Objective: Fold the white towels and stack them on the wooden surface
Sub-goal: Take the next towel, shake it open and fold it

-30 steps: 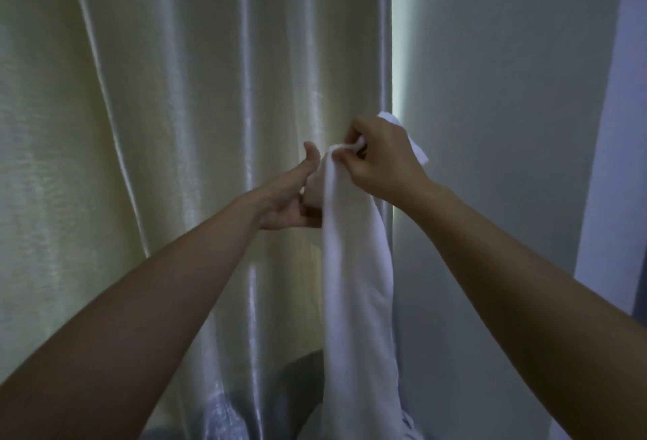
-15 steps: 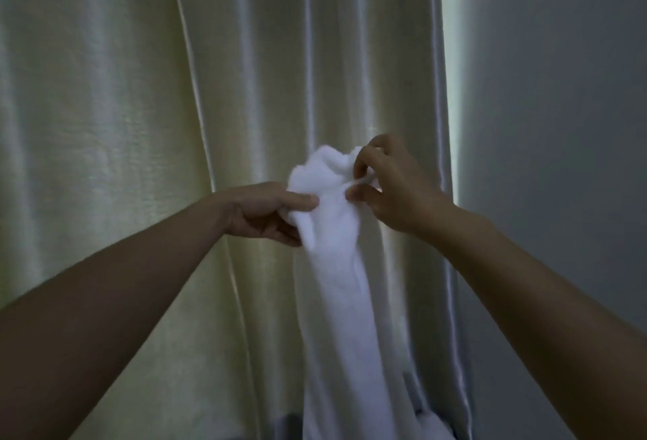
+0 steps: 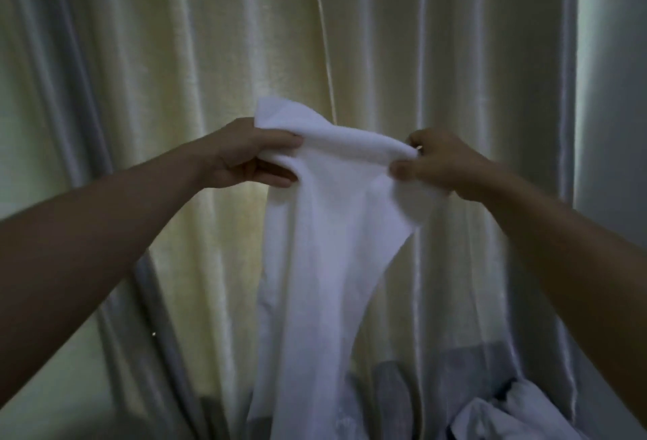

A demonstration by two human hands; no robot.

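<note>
The white towel (image 3: 315, 247) hangs in front of me before the curtain (image 3: 175, 72). My left hand (image 3: 245, 156) and right hand (image 3: 434, 166) each pinch its top edge, spread to find the corners for folding.

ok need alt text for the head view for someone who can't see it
Two bare hands hold a white towel up by its top edge, the left hand and right hand gripping it apart so the rest hangs down in front of a pale, pleated curtain. More white cloth lies bunched at the lower right.
</note>
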